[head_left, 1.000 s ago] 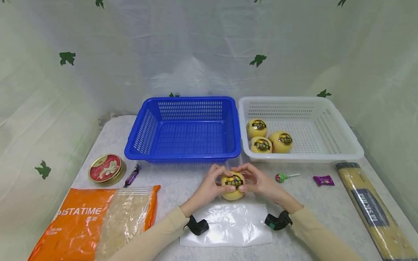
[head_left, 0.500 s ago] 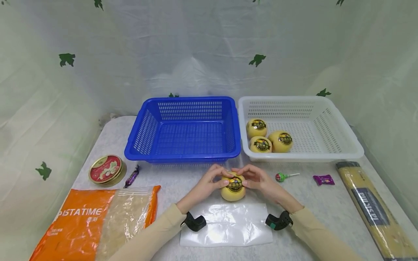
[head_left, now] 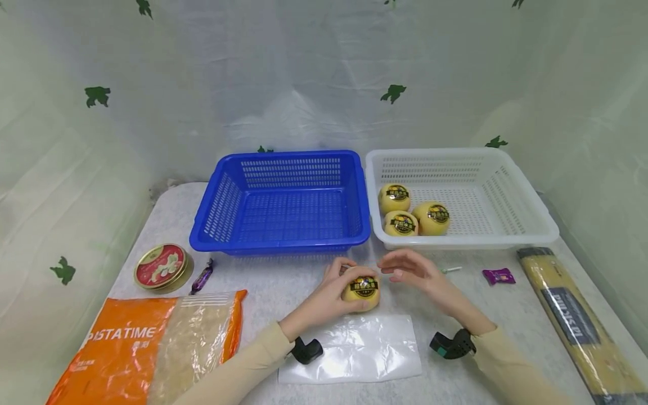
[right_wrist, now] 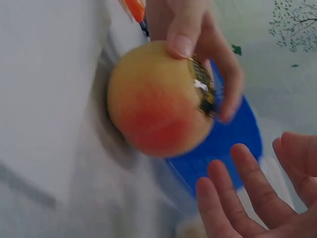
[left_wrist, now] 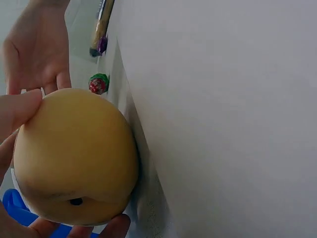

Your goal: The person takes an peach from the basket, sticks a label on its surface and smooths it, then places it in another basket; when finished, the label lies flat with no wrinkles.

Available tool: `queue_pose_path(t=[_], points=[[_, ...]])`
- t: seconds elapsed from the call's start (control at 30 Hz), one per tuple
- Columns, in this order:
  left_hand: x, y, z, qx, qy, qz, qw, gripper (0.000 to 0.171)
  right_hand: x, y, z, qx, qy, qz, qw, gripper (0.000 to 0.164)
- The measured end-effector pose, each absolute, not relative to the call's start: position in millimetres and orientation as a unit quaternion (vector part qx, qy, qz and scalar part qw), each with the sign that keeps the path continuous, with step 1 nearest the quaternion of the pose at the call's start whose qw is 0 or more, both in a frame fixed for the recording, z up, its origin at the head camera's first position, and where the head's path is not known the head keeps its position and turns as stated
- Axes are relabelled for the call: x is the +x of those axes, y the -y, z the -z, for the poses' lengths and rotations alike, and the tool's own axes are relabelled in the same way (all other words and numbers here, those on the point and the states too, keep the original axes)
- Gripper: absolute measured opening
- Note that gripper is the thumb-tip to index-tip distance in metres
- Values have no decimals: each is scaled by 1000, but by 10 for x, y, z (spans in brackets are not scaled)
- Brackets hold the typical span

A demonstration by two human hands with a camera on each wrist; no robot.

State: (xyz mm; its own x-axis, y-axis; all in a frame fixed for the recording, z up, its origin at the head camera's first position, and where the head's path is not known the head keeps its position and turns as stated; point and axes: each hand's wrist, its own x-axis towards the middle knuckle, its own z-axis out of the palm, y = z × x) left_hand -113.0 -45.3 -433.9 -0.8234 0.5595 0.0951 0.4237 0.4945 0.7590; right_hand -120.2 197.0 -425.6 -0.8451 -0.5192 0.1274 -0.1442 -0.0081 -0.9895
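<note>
My left hand (head_left: 331, 292) grips a yellow apple (head_left: 362, 288) with a black label, at the near middle of the table. In the left wrist view the apple (left_wrist: 77, 153) shows a dark-centred hollow; in the right wrist view the apple (right_wrist: 156, 104) has a red blush. To its right, my right hand (head_left: 417, 273) is off the fruit, its fingers relaxed around nothing. Below the apple lies a flat, shiny white plastic bag (head_left: 364, 349). Behind the right hand shows a lollipop stick (head_left: 451, 270); its head is hidden there but visible in the left wrist view.
A blue basket (head_left: 280, 246) and a white basket (head_left: 471, 242) bearing several similar apples (head_left: 431, 218) stand at the back. On the left are a red tin (head_left: 161, 266), a wrapped candy (head_left: 202, 277) and an orange pasta bag (head_left: 126, 337). A purple candy (head_left: 498, 276) and a spaghetti pack (head_left: 572, 315) lie right.
My right hand has let go of the apple and moved right, now covering the lollipop's head. The left hand has closed further over the apple, which stays in nearly the same place.
</note>
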Motion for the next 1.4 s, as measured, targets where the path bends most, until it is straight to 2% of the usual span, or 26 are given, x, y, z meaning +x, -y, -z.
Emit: queue_pose_path(t=[0.2,0.43,0.6,1.0,1.23,1.4], points=[[-1159,358,4202,331,-849,-411,41,42,-1146,-2381,4112,-189,-717,667,74,29],[-1258,157,3763,393,-809,-437,15,41,-1107,-2803,4067,-111,-733,671,3,34],[-1505,-44,3481,392,-802,-450,-2,44,-1147,-2930,4107,-64,-727,683,-28,32],[-2387,-565,3178,346,-811,-470,46,43,-1232,-2982,4151,-27,-721,692,-37,33],[-2771,-871,3235,285,-837,-463,57,41,-1240,-3004,4179,-25,-701,712,-24,33],[-2942,-1052,3310,297,-858,-417,50,43,-1236,-3015,4203,-27,-705,708,-25,29]])
